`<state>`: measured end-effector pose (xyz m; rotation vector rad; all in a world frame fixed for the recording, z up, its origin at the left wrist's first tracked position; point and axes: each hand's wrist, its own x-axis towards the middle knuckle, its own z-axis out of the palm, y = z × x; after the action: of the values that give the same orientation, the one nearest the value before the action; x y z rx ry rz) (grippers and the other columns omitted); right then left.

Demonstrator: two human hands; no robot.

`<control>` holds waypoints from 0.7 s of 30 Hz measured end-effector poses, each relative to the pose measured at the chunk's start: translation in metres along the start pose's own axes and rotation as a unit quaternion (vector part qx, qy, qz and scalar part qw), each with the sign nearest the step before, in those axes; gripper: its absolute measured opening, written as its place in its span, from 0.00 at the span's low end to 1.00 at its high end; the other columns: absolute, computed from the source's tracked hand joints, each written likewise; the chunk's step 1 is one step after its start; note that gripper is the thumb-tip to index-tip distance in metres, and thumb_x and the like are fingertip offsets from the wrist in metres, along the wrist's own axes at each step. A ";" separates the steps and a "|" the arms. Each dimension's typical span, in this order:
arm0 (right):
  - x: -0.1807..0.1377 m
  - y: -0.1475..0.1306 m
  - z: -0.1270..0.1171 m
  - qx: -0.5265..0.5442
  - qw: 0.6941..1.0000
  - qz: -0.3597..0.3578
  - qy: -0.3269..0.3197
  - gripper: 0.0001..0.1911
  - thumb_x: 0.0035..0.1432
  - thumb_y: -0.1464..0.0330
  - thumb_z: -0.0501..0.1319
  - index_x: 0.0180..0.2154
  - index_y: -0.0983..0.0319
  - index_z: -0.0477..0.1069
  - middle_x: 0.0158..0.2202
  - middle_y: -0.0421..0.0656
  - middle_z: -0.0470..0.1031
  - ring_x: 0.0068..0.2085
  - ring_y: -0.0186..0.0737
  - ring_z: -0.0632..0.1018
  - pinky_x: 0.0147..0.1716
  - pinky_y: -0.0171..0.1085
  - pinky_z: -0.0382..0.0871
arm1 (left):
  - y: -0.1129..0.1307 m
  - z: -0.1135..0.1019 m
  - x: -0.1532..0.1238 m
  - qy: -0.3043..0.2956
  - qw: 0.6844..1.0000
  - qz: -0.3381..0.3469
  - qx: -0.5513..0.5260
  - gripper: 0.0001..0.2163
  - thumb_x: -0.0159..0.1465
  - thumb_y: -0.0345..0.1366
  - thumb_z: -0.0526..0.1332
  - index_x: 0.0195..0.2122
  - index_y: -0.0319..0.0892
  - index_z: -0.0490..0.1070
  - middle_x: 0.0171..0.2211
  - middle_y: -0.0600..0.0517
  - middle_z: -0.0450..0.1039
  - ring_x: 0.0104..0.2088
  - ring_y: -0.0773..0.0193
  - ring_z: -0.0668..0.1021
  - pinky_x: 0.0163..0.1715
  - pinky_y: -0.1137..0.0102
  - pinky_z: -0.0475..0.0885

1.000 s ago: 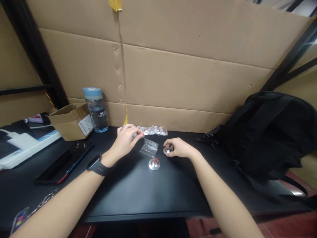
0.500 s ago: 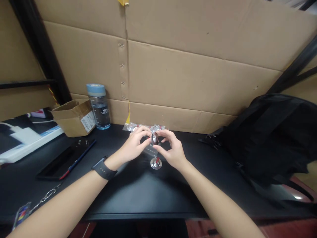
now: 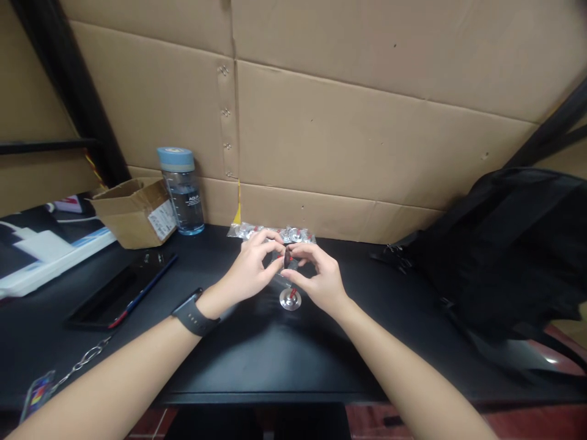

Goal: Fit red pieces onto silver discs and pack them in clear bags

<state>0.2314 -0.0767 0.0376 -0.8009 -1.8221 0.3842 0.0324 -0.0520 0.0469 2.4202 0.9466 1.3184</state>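
A small silver finger cymbal [image 3: 287, 259] is held edge-on above the table between my two hands. My left hand [image 3: 254, 264] pinches it from the left, with bits of red showing at the fingertips. From the right, the fingers and thumb of my right hand [image 3: 318, 273] close on its rim. Just below lies a second finger cymbal [image 3: 290, 299], dome up with a red strap at its centre. Behind my hands, several shiny discs with red parts sit in clear plastic bags [image 3: 297, 234]. A clear bag under my fingers is partly hidden.
At the left are a water bottle [image 3: 183, 192], a cardboard box [image 3: 132, 214], a white power strip [image 3: 59, 266], a black phone [image 3: 123, 290] and a chain with a tag [image 3: 87, 359]. A black backpack [image 3: 504, 256] fills the right. A cardboard wall [image 3: 330, 140] stands behind the table.
The held finger cymbal has turned from showing its rounded face to nearly edge-on. My hands stay about where they were, and the view has tilted slightly.
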 end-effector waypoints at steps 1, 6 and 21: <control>0.000 0.000 -0.001 -0.004 1.000 0.013 -0.006 0.16 0.56 0.58 0.72 0.43 0.57 0.74 0.47 0.46 0.80 0.45 0.45 0.81 0.42 0.41 0.76 | 0.000 0.000 0.000 0.006 1.000 -0.003 0.016 0.05 0.68 0.34 0.60 0.40 0.45 0.76 0.49 0.47 0.72 0.54 0.53 0.73 0.60 0.54 0.65; 0.002 -0.001 -0.004 -0.033 0.995 0.066 -0.062 0.13 0.69 0.57 0.58 0.39 0.59 0.73 0.37 0.41 0.78 0.35 0.37 0.77 0.37 0.36 0.71 | 0.002 -0.001 -0.002 0.031 0.997 0.002 0.068 0.04 0.67 0.37 0.63 0.37 0.46 0.78 0.49 0.48 0.72 0.54 0.52 0.72 0.57 0.53 0.65; 0.004 0.003 -0.006 -0.069 0.993 -0.002 -0.092 0.09 0.71 0.65 0.55 0.38 0.58 0.71 0.48 0.47 0.69 0.52 0.44 0.73 0.55 0.44 0.69 | 0.006 -0.003 0.001 -0.014 1.000 -0.012 -0.006 0.10 0.74 0.40 0.52 0.46 0.45 0.72 0.47 0.47 0.76 0.52 0.55 0.75 0.56 0.59 0.67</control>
<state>0.2375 -0.0722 0.0410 -0.8806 -2.0397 0.3422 0.0324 -0.0561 0.0518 2.4030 0.9545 1.2763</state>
